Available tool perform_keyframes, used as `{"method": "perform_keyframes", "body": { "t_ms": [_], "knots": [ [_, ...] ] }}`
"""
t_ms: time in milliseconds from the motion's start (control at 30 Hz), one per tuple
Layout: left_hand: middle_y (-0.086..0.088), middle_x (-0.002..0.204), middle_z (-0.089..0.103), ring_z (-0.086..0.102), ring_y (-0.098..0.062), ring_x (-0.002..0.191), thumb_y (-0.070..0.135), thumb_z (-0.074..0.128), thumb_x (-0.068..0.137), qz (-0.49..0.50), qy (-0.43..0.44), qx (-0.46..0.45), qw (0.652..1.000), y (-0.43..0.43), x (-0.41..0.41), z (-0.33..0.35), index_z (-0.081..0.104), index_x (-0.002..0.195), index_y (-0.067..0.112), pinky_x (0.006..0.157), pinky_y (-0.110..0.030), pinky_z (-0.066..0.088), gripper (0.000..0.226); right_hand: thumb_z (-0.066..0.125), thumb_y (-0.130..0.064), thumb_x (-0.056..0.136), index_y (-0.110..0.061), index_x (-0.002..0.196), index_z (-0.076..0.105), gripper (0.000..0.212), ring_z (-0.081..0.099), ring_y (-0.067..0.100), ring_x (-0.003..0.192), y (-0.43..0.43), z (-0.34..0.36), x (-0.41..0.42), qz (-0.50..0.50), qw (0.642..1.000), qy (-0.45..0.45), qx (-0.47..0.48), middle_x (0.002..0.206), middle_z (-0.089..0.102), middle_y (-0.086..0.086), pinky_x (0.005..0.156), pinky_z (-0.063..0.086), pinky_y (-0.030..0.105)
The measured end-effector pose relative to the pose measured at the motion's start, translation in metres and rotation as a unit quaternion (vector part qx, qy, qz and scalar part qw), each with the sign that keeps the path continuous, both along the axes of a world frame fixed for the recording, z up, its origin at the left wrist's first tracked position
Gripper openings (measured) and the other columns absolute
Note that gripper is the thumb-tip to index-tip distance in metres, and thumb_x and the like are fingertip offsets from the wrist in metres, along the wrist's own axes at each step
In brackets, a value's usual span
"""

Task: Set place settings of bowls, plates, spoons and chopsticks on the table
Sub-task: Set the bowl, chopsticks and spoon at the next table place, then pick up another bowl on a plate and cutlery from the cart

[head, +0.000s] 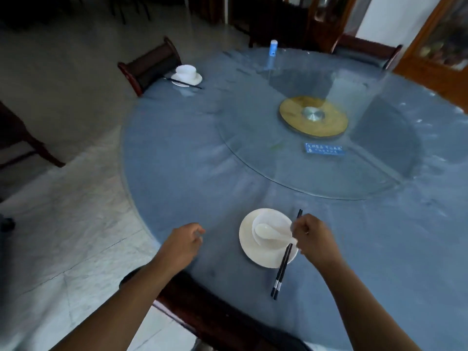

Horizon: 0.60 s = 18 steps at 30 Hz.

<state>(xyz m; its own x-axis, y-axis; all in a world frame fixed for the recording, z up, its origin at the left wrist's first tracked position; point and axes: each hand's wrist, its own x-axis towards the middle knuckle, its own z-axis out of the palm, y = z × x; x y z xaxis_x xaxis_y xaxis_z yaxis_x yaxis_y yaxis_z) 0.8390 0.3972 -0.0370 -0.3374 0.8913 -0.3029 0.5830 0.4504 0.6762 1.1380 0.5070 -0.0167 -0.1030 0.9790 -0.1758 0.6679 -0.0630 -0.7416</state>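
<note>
The right hand (312, 236) pinches the black chopsticks (282, 269) in curled fingers, and they lie across the right rim of the near plate (255, 257). On that plate sits a bowl (273, 220) holding a spoon (266, 230). Left of the plate, the left hand (183, 243) hovers loosely curled and holds nothing.

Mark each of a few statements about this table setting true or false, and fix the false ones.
1. The spoon lies in the near bowl. True.
2. The left hand holds a second pair of chopsticks. False: it holds nothing, its fingers loosely curled.
3. The right hand pinches the near chopsticks, which cross the right edge of the near plate. True.
4. The far bowl stands beside the far plate. False: it stands on that plate.
5. The blue bottle lies on its side. False: it stands upright.
</note>
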Motion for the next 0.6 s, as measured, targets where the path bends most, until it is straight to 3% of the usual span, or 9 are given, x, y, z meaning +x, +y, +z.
{"method": "perform_keyframes", "body": {
  "t_ms": [133, 267, 600],
  "knots": [
    [-0.001, 0.092, 0.07, 0.068, -0.027, 0.095, 0.013, 0.052, 0.093, 0.0, 0.099, -0.005, 0.995, -0.054, -0.021, 0.034, 0.063, 0.085, 0.023, 0.079, -0.03, 0.049, 0.017, 0.064, -0.027, 0.09, -0.019, 0.096, 0.064, 0.01, 0.065, 0.023, 0.092, -0.026, 0.016, -0.08, 0.197, 0.978, -0.071, 0.014, 0.09, 0.069, 0.0, 0.077, 0.044, 0.028],
    [0.002, 0.113, 0.07, 0.064, -0.022, 0.105, 0.022, 0.052, 0.095, 0.06, 0.154, -0.029, 0.986, -0.101, -0.066, 0.058, 0.065, 0.114, 0.024, 0.091, -0.032, 0.051, 0.024, 0.064, -0.026, 0.089, -0.014, 0.105, 0.065, 0.02, 0.066, 0.025, 0.099, -0.054, 0.03, -0.178, 0.35, 0.929, -0.107, 0.042, 0.106, 0.072, 0.007, 0.081, 0.049, 0.029],
    [0.0, 0.12, 0.067, 0.063, -0.018, 0.11, 0.027, 0.055, 0.097, 0.218, 0.184, -0.047, 0.957, -0.215, -0.275, 0.054, 0.061, 0.125, 0.02, 0.092, -0.027, 0.05, 0.03, 0.057, -0.036, 0.087, -0.016, 0.11, 0.06, 0.03, 0.061, 0.027, 0.106, -0.136, 0.032, -0.484, 0.566, 0.806, -0.133, 0.109, 0.112, 0.067, 0.007, 0.083, 0.046, 0.03]
  ]
}}
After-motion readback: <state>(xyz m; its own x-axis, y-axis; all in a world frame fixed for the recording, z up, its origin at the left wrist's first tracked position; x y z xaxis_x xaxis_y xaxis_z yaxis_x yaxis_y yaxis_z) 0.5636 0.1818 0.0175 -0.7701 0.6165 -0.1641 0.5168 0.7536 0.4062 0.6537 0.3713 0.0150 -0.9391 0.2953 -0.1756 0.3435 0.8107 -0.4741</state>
